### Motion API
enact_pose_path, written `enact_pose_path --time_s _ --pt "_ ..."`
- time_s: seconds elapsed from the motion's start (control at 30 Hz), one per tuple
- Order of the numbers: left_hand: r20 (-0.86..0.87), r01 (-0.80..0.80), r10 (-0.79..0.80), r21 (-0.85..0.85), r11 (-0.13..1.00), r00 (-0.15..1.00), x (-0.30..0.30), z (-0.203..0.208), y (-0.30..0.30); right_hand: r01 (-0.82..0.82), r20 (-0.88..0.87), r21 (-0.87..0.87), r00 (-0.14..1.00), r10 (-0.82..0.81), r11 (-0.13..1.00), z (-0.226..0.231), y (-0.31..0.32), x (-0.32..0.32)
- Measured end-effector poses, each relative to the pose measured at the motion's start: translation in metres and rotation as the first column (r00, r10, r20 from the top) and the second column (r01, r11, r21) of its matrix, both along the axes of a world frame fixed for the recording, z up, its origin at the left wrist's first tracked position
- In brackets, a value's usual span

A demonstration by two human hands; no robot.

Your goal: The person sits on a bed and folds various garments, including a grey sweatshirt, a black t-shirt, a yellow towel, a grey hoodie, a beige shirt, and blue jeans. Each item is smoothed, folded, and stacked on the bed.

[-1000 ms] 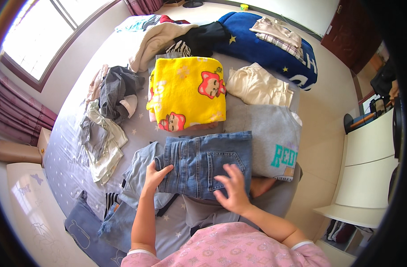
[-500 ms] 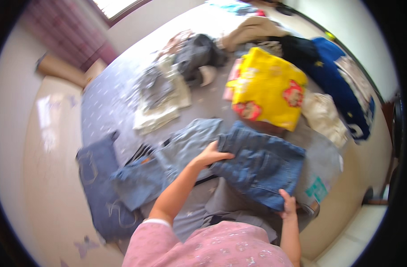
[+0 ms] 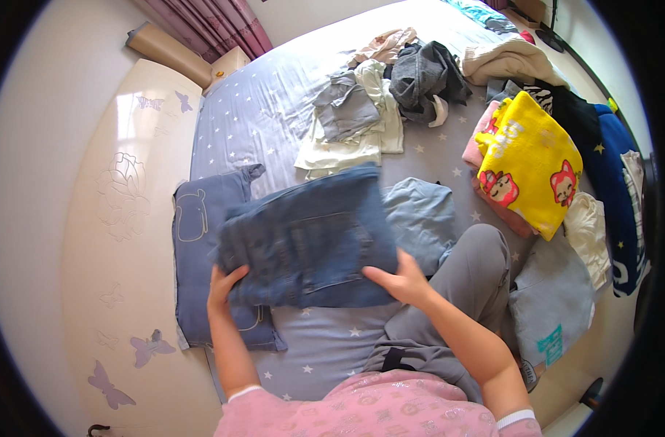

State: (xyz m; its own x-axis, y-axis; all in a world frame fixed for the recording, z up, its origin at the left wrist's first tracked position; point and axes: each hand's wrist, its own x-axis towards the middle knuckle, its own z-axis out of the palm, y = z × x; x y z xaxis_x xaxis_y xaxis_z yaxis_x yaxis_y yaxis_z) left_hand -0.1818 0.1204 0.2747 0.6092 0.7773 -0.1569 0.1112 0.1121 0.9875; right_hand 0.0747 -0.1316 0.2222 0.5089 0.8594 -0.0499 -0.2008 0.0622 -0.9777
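A folded pair of dark blue jeans (image 3: pixel 310 244) is held up off the bed between my two hands, slightly smeared by motion. My left hand (image 3: pixel 224 285) grips its lower left corner, thumb on top. At the lower right edge, my right hand (image 3: pixel 405 280) closes on the denim, also with the thumb over it. Beneath and to the right lies a light blue denim garment (image 3: pixel 421 218), partly hidden by the jeans. A blue-grey pillow (image 3: pixel 198 218) lies under the left side of the jeans.
Pale and grey clothes (image 3: pixel 350 109) lie in a loose pile farther up the bed (image 3: pixel 238 138). To the right are a yellow patterned folded cloth (image 3: pixel 532 164), a grey garment (image 3: pixel 554 291) and a dark blue starred one (image 3: pixel 618 175). The pale headboard (image 3: pixel 114 247) borders the left side.
Both hands have carried the dark blue jeans leftward, from near the yellow cloth to above the pillow. The head view has turned, so the bed's contents sit farther right.
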Motion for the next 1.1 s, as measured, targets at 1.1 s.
enact_pose_path --time_s 1.1 --pt "-0.784 0.75 0.327 0.61 0.254 0.527 0.377 -0.241 0.085 0.428 0.979 -0.07 0.201 -0.019 0.901 -0.082 -0.143 0.04"
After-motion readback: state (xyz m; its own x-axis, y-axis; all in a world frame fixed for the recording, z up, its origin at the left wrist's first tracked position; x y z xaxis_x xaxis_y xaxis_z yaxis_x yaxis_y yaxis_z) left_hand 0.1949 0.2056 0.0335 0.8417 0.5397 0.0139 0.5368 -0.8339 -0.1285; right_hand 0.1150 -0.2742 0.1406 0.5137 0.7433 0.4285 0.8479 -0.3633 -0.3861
